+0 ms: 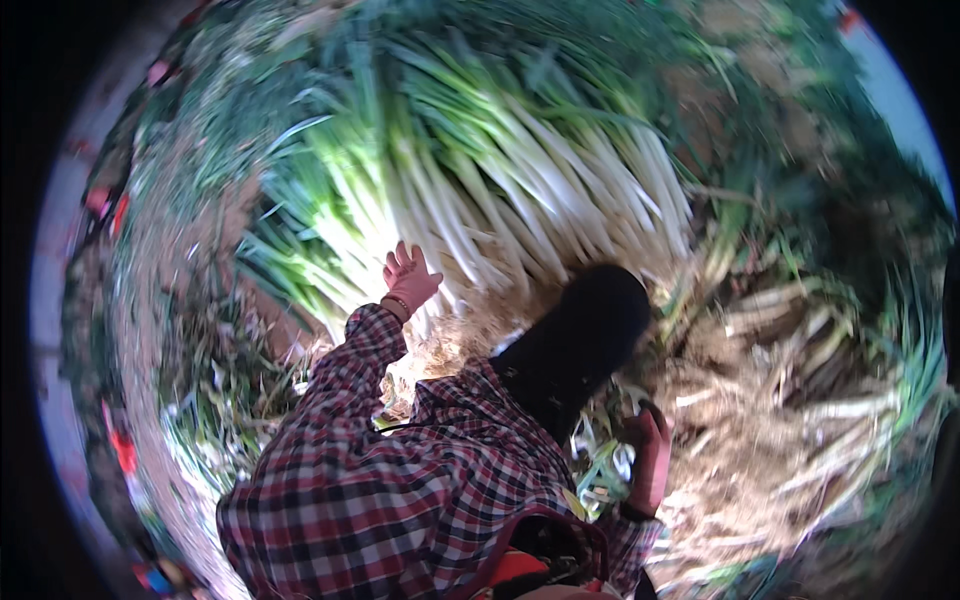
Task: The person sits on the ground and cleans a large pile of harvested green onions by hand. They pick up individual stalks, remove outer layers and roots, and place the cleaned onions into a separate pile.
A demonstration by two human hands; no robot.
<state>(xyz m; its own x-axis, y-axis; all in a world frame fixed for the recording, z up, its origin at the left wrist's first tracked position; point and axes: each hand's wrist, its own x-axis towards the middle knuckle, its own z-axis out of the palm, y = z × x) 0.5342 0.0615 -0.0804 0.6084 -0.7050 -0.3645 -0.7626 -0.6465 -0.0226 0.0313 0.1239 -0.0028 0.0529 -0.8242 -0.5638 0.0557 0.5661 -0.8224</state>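
Note:
A broad row of long green onions (525, 180), white stems towards me and green leaves away, lies on the soil in front of me. Over the stems at the row's left part is my left hand (411, 277), in a pinkish glove, fingers spread and nothing seen in its grasp; whether it touches them is unclear. Low on the right, beside my dark-clothed leg (577, 345), hangs my right hand (651, 450), also pinkish. Its fingers are blurred and partly dark, so its grip cannot be made out.
Loose leaf scraps (232, 382) cover the ground at left. More onions with soil-coloured roots (780, 405) lie at right, blurred. Green leaves surround the row at the top. Small red and pink shapes, too blurred to name, dot the far left rim.

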